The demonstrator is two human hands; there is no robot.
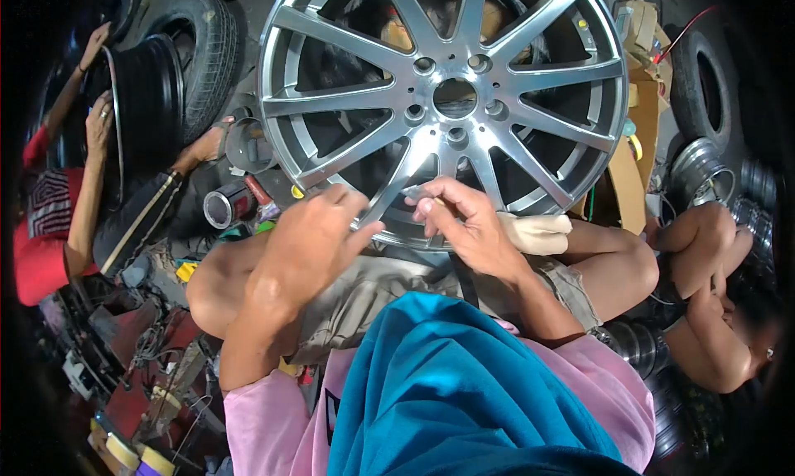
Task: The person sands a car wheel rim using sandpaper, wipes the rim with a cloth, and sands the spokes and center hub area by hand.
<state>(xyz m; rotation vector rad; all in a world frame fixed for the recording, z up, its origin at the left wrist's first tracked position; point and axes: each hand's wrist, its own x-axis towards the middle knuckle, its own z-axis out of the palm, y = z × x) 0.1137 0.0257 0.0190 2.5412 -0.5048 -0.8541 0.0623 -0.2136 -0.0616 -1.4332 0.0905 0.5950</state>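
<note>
A large silver alloy wheel rim [444, 70] with polished spokes lies face up in front of my lap. My right hand [468, 223] is over its near edge, finger and thumb pinched on a small grey piece [411, 193] whose kind I cannot make out. My left hand [310, 240] is at the rim's near left edge, back turned up. Motion smears its fingers, and whatever is under them is hidden. A cream cloth [537, 232] lies by my right wrist, against my knee.
At left, a person in red has both hands on a black wheel [153, 95] beside a tyre [203, 57]. An open can [228, 205] stands near my left knee. Cardboard [633, 161], another tyre [702, 91] and metal rims [702, 169] are at right, near another seated person.
</note>
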